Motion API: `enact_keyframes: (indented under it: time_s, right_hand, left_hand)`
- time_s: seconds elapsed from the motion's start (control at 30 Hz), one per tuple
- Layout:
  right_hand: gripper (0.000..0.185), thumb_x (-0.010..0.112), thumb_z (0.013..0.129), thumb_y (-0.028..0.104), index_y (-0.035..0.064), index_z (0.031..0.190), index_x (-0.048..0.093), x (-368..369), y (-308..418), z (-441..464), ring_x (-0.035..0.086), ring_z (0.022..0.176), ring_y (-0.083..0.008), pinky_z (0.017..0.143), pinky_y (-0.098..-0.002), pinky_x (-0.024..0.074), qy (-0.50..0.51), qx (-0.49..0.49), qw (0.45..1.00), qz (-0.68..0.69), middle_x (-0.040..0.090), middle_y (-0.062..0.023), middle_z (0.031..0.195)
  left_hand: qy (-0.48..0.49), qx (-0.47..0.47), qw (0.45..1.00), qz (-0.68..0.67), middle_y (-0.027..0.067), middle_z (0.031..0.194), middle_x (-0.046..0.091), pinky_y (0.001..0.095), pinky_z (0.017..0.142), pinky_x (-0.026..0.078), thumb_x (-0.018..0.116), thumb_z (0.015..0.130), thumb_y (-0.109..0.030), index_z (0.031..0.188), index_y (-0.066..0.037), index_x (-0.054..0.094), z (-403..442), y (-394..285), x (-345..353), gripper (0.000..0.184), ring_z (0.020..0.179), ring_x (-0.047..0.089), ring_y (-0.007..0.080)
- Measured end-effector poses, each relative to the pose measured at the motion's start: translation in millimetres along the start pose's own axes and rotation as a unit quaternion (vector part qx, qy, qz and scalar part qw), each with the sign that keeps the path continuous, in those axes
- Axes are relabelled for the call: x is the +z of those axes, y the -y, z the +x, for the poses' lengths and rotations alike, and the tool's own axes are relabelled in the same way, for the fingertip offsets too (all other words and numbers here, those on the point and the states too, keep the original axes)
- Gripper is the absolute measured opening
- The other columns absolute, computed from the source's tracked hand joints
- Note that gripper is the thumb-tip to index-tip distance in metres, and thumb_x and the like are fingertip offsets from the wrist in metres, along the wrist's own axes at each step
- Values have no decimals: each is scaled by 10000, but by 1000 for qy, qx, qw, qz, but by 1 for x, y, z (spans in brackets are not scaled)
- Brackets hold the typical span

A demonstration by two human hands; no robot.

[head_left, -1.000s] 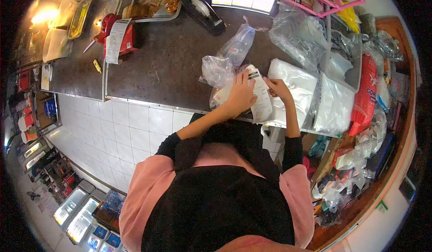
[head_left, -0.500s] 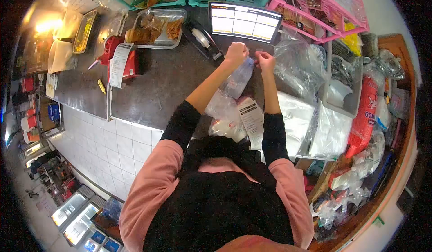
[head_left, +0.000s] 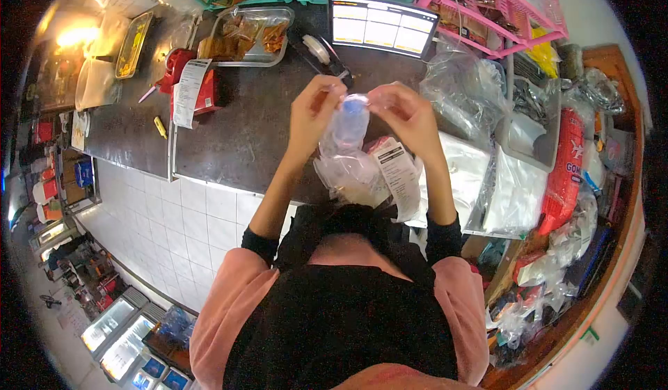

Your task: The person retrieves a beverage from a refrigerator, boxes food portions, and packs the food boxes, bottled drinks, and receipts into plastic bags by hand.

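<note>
The left hand (head_left: 311, 115) and the right hand (head_left: 409, 115) are reaching forward over the counter (head_left: 243, 136), facing each other across the upper bag (head_left: 349, 127), which is clear with a bluish tint. The left fingers are bending together and clamping on the left side of its top; the right fingers are pinching the right side of its top. The upper bag is standing between the two hands, its bluish top facing the camera; what it is holding is hard to tell.

Just below it, nearer the body, the lower bag (head_left: 346, 171) is lying crumpled near the counter's front edge. A printed receipt (head_left: 399, 174) is resting against the right of the lower bag, its lower end pointing toward the person. Right of the receipt, a stack of clear sleeves (head_left: 459, 171) is lying flat, and loose plastic (head_left: 459, 77) is spreading behind it, beside the right hand.

Beyond the left hand, a black tape dispenser (head_left: 320, 50) is sitting close to the fingers, with a lit screen (head_left: 381, 28) leaning behind it to the right. A food tray (head_left: 247, 38) is sitting left of the dispenser. Farther left, a paper slip (head_left: 189, 94) is hanging over a red box (head_left: 207, 96), and a yellow cutter (head_left: 161, 127) is lying near them. A pink basket (head_left: 497, 14) is standing at the back right.
</note>
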State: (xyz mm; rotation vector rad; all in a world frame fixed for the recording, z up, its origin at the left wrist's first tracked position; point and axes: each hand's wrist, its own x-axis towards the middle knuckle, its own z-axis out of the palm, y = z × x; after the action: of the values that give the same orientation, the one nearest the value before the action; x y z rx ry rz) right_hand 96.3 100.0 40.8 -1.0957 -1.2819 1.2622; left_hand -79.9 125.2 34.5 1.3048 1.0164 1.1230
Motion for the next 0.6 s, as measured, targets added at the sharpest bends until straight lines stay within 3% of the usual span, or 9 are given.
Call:
enact_keyframes:
  time_s: [0.1, 0.17, 0.27, 0.4, 0.47, 0.5, 0.57, 0.6]
  right_hand:
    - [104, 597, 770, -5, -18, 871, 580, 29, 26, -14, 581, 829, -116, 708, -230, 472, 41, -45, 995, -80, 586, -61, 848]
    - [103, 617, 752, 10, -16, 843, 576, 49, 40, -21, 554, 746, -105, 659, -227, 463, 42, -76, 987, -135, 562, -56, 799]
    - [121, 628, 739, 60, 16, 823, 553, 70, 45, -24, 487, 572, -169, 544, -284, 411, 34, -164, 970, -175, 493, -65, 699]
    - [160, 642, 729, 77, 22, 857, 565, 81, 43, -33, 482, 564, -167, 532, -281, 402, 39, -144, 978, -144, 494, -62, 687]
    - [158, 652, 721, 88, 27, 853, 590, 83, 46, -37, 468, 556, -145, 519, -260, 384, 64, -60, 986, -143, 497, -57, 671]
    - [158, 652, 721, 88, 27, 853, 590, 85, 46, -38, 468, 556, -145, 519, -260, 384, 68, -64, 986, -142, 497, -57, 671]
    - [116, 652, 729, 44, 15, 835, 614, 86, 45, -42, 408, 565, -61, 476, -213, 323, 89, -127, 967, -200, 493, -3, 678]
    - [116, 652, 729, 44, 15, 835, 614, 85, 45, -44, 408, 565, -61, 476, -213, 323, 89, -129, 967, -200, 493, -3, 678]
  left_hand:
    - [-28, 10, 999, 26, 0, 765, 531, 181, 650, 402, 526, 857, -73, 897, -5, 535, -31, -14, -24, 79, 708, 485, 46]
    - [-42, 4, 999, 33, 1, 783, 533, 181, 649, 401, 531, 854, -68, 880, -4, 538, -49, -22, -35, 70, 706, 483, 45]
    - [-68, -15, 997, 17, 9, 817, 550, 182, 650, 403, 534, 845, -47, 876, 3, 551, -68, -29, -46, 61, 714, 491, 50]
    - [-66, 44, 995, 54, 33, 852, 580, 198, 678, 428, 548, 830, -35, 878, 13, 566, -80, -35, -50, 70, 767, 532, 74]
    - [-52, 44, 997, 37, 55, 908, 583, 211, 705, 446, 573, 808, -23, 871, 15, 567, -86, -34, -50, 74, 803, 556, 95]
    - [-56, 47, 997, 39, 55, 908, 583, 211, 705, 446, 573, 808, -23, 871, 15, 567, -89, -37, -49, 74, 803, 556, 95]
    - [-74, 98, 992, 27, 61, 970, 567, 219, 696, 451, 586, 792, -11, 862, 13, 566, -95, -43, -45, 77, 794, 556, 97]
    - [-59, 69, 995, 42, 68, 1024, 547, 230, 685, 457, 606, 767, 1, 853, 9, 565, -99, -42, -50, 95, 789, 558, 107]
